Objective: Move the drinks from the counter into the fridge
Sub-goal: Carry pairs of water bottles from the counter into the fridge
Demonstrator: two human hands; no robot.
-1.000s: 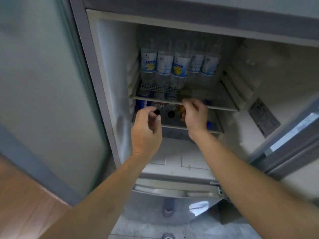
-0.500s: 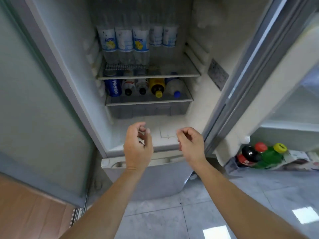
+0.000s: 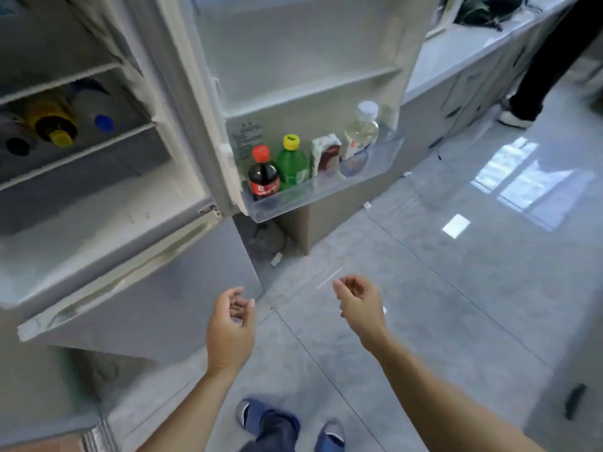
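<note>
Both hands hang empty, left hand (image 3: 231,324) and right hand (image 3: 359,303) loosely curled over the floor. Drinks sit in the door bin (image 3: 326,194): cola bottle (image 3: 263,177), green bottle (image 3: 292,163), more lying on the fridge shelf (image 3: 81,151). Full plastic bottles look weighty, maybe slick; best gripped round the body below the cap.

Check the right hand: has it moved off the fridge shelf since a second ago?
Yes. The right hand was at the shelf edge; now it hangs empty over the floor, outside the fridge.
</note>
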